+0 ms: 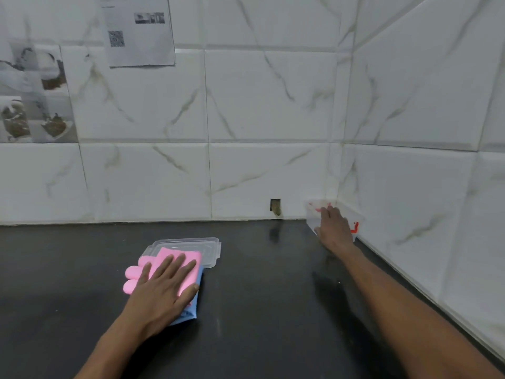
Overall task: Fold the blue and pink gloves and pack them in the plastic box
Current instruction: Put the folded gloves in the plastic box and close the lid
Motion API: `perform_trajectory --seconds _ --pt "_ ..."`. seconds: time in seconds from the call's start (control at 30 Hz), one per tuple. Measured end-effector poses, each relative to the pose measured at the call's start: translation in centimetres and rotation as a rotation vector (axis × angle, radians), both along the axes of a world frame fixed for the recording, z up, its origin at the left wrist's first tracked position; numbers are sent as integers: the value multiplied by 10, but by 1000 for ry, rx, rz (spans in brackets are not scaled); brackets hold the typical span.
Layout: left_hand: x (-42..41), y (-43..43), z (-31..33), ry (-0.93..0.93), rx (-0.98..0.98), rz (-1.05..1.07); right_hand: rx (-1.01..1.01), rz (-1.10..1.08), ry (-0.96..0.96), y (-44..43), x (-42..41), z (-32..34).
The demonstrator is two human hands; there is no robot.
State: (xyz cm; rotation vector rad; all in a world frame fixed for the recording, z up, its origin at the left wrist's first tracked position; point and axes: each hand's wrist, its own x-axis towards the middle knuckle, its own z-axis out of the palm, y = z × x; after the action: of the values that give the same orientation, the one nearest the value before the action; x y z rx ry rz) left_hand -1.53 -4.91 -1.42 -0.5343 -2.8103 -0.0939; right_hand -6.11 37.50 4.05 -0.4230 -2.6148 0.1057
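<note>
A folded pink glove [169, 259] lies on top of a folded blue glove [194, 302] on the black counter. My left hand [164, 283] rests flat on the pink glove, fingers spread. The pile partly overlaps a clear plastic lid [210, 246] lying flat behind it. Far right, in the corner of the walls, a clear plastic box [311, 217] with red markings is tilted against the tiles. My right hand [334, 228] reaches out and grips that box, covering its middle.
The black counter [259, 310] meets white marble-look tiled walls at the back and right. A small hole [275, 207] in the back tile sits left of the box. Printed sheets [139, 31] hang on the wall at upper left.
</note>
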Motion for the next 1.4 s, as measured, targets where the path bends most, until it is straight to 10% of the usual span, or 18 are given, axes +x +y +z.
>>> perform_trajectory --seconds 0.2,0.63,0.8,0.97,1.4 --pt "1 2 0 13 39 -20 53 -129 -167 15 -26 2" --pt "9 13 34 -131 -74 2 -26 28 83 29 3 6" --pt "-5 71 84 74 555 -52 -309 357 264 26 44 16" --pt "-14 119 114 -505 1213 -69 -296 675 253 9 91 18" --pt "10 97 74 -339 627 29 -357 900 86 -27 128 -23"
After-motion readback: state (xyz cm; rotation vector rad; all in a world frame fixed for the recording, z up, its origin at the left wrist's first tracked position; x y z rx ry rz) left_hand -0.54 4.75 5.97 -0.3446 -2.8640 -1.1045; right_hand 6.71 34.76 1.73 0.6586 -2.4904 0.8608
